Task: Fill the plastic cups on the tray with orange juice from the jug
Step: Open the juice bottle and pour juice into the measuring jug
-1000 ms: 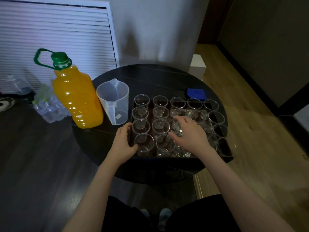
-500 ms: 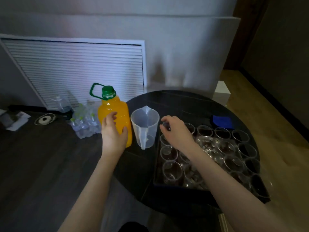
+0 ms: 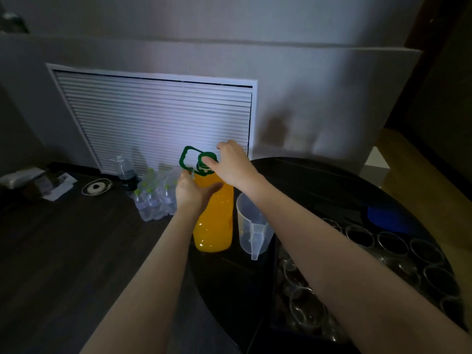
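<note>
Orange juice bottle [image 3: 214,218] stands at the table's nine o'clock edge; I brace its shoulder with my left hand [image 3: 192,191] while my right hand [image 3: 233,166] pinches the green cap [image 3: 205,159], twisting squarely.

Juice bottle [image 3: 214,221] orange, cap [image 3: 205,159] + carry loop [image 3: 188,158] green; jug [image 3: 251,226] clear; cloth [image 3: 383,216] blue; table [image 3: 306,180] black.

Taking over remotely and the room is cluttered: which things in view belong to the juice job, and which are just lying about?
Job:
- orange juice bottle, left hand steadying it
- green cap, right hand on it
- clear jug
- plastic cups

Lying about:
- pack of water bottles
- single water bottle
- blue cloth
- papers
</note>
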